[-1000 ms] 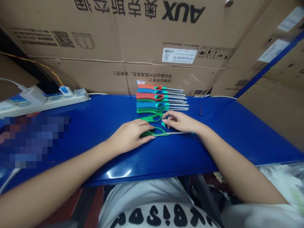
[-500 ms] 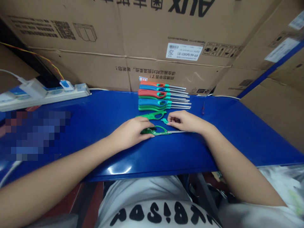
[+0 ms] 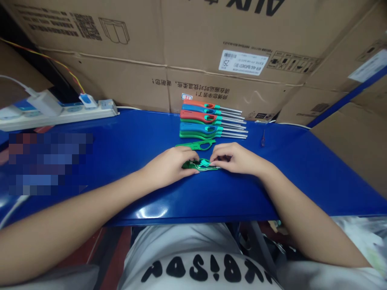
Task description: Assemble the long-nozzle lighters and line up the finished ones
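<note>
On the blue table (image 3: pixel 127 145) lies a green lighter body (image 3: pixel 201 165) with a small teal piece at its middle. My left hand (image 3: pixel 169 166) presses down on its handle end, fingers curled over it. My right hand (image 3: pixel 234 158) pinches at the teal piece from the right, and covers the lighter's metal tube. A loose green handle shell (image 3: pixel 196 145) lies just beyond my hands. Behind it is a neat row of several finished lighters (image 3: pixel 208 123) in orange, blue and green with metal tubes pointing right.
A small red screwdriver (image 3: pixel 263 139) lies to the right of the row. A white power strip (image 3: pixel 57 114) with plugs sits at the back left. Large cardboard boxes (image 3: pixel 211 52) wall off the back and right. A blurred patch covers the table's left.
My right hand has carried the small teal piece from beside the loose shell onto the green lighter body and closed in toward my left hand. The view has tilted slightly down.
</note>
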Available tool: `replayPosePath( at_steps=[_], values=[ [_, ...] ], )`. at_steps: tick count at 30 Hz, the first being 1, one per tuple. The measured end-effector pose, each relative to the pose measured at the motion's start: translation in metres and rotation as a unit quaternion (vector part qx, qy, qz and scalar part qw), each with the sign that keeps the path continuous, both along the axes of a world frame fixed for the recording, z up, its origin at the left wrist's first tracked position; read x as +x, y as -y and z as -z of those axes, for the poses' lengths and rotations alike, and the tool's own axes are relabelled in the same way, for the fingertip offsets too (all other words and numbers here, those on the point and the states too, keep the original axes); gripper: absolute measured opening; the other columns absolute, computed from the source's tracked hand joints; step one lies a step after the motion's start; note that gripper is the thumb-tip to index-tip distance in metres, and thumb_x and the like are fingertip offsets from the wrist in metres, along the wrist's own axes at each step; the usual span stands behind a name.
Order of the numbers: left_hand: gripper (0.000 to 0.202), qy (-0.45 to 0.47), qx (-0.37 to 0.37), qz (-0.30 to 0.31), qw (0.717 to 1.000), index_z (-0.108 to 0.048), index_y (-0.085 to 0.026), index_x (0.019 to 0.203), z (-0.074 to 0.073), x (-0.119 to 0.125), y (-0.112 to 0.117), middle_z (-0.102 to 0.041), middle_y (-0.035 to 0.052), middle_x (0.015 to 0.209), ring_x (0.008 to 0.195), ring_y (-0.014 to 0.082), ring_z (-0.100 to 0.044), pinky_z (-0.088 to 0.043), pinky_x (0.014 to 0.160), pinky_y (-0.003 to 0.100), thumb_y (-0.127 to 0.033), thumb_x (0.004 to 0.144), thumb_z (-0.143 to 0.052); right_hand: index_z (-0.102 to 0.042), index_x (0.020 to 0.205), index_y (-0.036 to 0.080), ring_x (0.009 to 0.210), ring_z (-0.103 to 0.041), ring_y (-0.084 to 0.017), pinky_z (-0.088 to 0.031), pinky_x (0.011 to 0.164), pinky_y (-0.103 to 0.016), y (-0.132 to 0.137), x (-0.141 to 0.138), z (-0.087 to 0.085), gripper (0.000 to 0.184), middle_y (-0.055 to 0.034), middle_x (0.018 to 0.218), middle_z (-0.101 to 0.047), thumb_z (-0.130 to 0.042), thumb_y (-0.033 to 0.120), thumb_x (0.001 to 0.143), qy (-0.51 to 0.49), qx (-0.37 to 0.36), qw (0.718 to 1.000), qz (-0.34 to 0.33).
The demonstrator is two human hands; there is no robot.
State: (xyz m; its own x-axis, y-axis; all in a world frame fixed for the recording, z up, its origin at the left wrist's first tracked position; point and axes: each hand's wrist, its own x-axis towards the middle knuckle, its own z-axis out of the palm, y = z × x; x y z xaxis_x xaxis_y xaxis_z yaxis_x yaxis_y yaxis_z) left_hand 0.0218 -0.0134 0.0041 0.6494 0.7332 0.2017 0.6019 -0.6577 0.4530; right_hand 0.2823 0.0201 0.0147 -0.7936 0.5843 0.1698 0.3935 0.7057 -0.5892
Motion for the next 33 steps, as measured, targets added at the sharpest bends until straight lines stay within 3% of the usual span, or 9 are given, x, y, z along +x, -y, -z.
replayPosePath(
  at_steps=[8,19,29,33],
  values=[
    [0.021,-0.011,-0.011,-0.011,1.000,-0.074,-0.016,0.107,0.000,0.001,0.000,-0.073,0.0081,0.104,0.098,0.0242,-0.070,-0.054,0.086,0.033,-0.028,0.090,-0.075,-0.072,0.092,0.019,0.084,-0.064,-0.016,-0.051,0.078,-0.030,0.002,-0.008,0.009,0.011,-0.0063,0.097,-0.067,-0.063,0.025,0.096,-0.005,-0.008,1.000,-0.007],
    [0.021,-0.013,-0.034,-0.030,0.999,-0.076,-0.016,0.104,-0.005,0.003,0.003,-0.072,0.0073,0.102,0.094,0.0235,-0.070,-0.054,0.084,0.033,-0.029,0.087,-0.078,-0.056,0.092,0.021,0.081,-0.056,-0.017,-0.041,0.070,-0.029,0.014,-0.014,0.005,0.011,-0.0044,0.093,-0.061,-0.050,0.023,0.100,0.085,0.068,0.994,0.016],
    [0.020,-0.019,-0.036,-0.038,0.998,-0.072,-0.015,0.100,-0.004,0.004,0.003,-0.072,0.0075,0.102,0.095,0.0246,-0.068,-0.052,0.083,0.034,-0.029,0.087,-0.079,-0.058,0.090,0.021,0.080,-0.057,-0.017,-0.036,0.067,-0.028,0.019,-0.019,0.001,0.016,-0.0040,0.092,-0.062,-0.047,0.023,0.102,0.134,0.118,0.984,-0.003],
    [0.025,-0.010,-0.039,-0.041,0.998,-0.068,-0.015,0.107,-0.004,0.005,0.004,-0.073,0.0073,0.102,0.097,0.0247,-0.068,-0.053,0.084,0.034,-0.026,0.086,-0.079,-0.059,0.089,0.019,0.077,-0.056,-0.018,-0.033,0.064,-0.030,0.025,-0.023,-0.003,0.016,-0.0057,0.094,-0.064,-0.047,0.020,0.100,0.187,0.156,0.970,0.007]
  ],
)
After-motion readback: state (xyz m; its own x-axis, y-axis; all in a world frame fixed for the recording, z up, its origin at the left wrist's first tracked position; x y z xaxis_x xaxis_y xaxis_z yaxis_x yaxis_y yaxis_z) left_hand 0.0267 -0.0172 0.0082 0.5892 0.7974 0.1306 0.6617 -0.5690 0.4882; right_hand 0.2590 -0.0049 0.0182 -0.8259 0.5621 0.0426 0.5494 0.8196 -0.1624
